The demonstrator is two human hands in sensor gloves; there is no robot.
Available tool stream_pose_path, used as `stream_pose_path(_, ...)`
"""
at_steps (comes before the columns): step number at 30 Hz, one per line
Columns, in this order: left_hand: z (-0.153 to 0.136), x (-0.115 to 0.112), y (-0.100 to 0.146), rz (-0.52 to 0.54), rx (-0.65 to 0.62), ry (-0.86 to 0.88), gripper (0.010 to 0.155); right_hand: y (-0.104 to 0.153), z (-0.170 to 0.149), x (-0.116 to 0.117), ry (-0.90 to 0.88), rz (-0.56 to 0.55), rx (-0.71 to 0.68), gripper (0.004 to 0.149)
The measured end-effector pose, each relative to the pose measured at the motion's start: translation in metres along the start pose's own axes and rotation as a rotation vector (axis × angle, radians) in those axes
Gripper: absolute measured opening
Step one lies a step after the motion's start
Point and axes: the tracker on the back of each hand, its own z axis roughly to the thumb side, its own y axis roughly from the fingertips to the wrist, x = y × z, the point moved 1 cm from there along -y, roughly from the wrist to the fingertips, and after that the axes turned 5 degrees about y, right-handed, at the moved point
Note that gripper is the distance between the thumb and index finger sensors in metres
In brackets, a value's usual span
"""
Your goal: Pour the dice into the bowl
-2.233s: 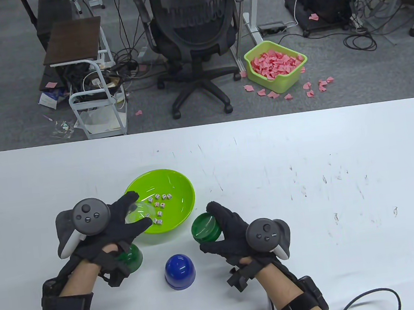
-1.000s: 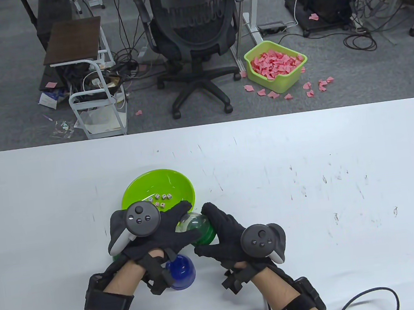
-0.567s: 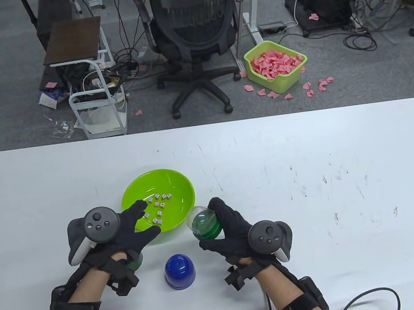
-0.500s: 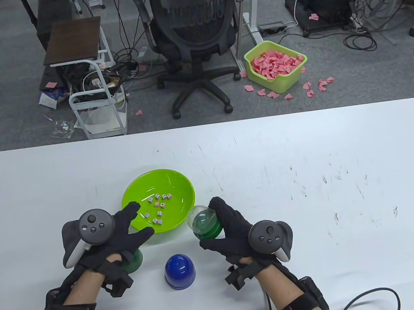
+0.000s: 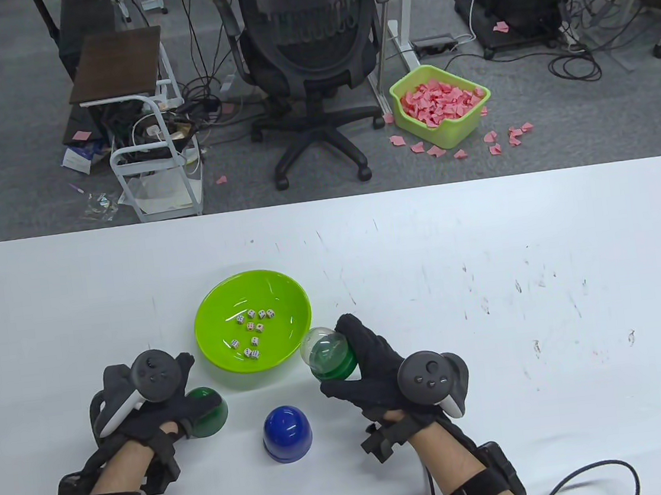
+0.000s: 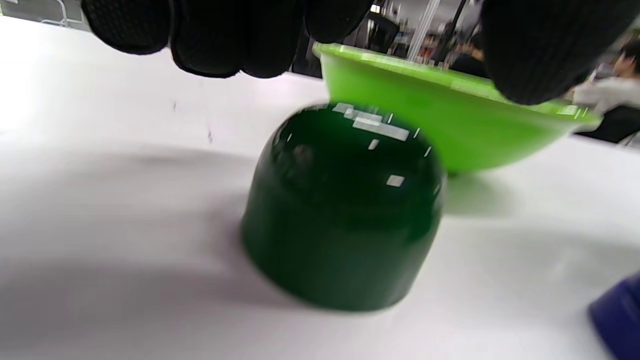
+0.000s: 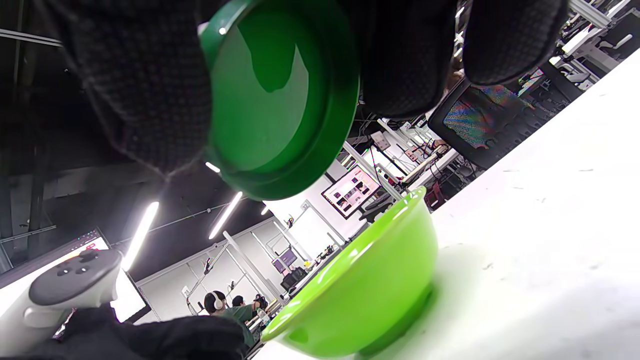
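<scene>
A lime green bowl sits on the white table and holds several white dice. My right hand grips a small container, a green base under a clear dome, just right of the bowl and off the table. In the right wrist view the container's green base sits between my fingers above the bowl. My left hand is open and hovers over a dark green dome cup standing mouth down. In the left wrist view my fingers hang above that cup without touching it.
A blue dome cup stands mouth down between my hands, near the table's front edge; it also shows in the left wrist view. An office chair and a green bin of pink pieces are on the floor beyond the table.
My left hand set the clear dome on the green base in my right hand, then drew back left and down over the dark green cup. My right hand has barely moved.
</scene>
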Motion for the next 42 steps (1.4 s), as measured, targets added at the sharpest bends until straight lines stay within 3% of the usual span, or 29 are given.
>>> stream_pose_path(10,0.002,-0.026,-0.011,-0.125,0.053,-0.110,0.093,0.000,-0.001,0.000,0.007,0.009,0.004,0.099)
stream_pose_path(17,0.002,-0.025,-0.011,-0.078,0.021,-0.112,0.093,-0.001,-0.001,0.000,0.007,0.014,0.009,0.099)
stream_pose_path(24,0.005,-0.002,0.000,0.011,-0.031,-0.044,0.094,-0.001,-0.001,0.000,0.011,0.019,0.008,0.099)
stream_pose_path(35,0.032,0.054,0.023,0.180,-0.188,0.058,0.093,-0.001,0.001,0.006,0.036,0.055,0.002,0.100)
stream_pose_path(42,0.055,0.066,0.028,0.196,-0.306,0.194,0.093,0.000,0.004,0.010,0.052,0.081,-0.008,0.101)
